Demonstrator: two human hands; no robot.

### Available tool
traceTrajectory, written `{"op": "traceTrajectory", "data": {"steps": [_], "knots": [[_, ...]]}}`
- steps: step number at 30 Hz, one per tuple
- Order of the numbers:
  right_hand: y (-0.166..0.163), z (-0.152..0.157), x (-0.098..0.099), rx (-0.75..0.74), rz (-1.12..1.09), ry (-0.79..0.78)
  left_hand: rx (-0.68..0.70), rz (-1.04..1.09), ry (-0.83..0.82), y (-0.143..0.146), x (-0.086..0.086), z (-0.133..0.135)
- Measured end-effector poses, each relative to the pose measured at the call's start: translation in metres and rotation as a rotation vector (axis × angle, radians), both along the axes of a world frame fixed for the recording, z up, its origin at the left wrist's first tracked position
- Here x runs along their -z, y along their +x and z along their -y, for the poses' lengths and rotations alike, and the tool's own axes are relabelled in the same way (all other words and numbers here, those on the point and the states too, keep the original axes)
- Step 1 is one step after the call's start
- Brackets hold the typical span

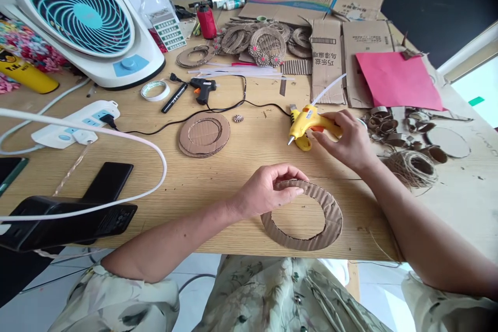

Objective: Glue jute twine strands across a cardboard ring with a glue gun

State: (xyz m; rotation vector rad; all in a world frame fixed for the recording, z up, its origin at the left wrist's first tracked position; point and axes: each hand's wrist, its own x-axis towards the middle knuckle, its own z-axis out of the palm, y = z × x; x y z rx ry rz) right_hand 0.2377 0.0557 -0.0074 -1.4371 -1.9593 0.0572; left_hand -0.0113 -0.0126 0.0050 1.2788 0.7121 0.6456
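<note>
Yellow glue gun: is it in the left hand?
No, the right hand grips the yellow glue gun; the left hand holds the cardboard ring.

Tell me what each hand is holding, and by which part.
The right hand holds the yellow glue gun by its handle. The left hand grips the cardboard ring at its upper left edge.

Cardboard ring [333,218] at table [233,166] front edge; glue gun [303,124] behind, twine coil [412,168] R, fan [78,10] far L
</note>
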Motion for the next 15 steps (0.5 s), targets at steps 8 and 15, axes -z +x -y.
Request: {"op": "traceTrajectory", "data": {"steps": [8, 15], "knots": [[0.003, 0.019, -0.019, -0.056, -0.021, 0.128, -0.060, -0.071, -0.058, -0.002, -0.004, -0.002], [0.004, 0.025, -0.022, -0.153, 0.092, 0.248, -0.088, -0.085, -0.127, -0.003, -0.005, -0.003]]}}
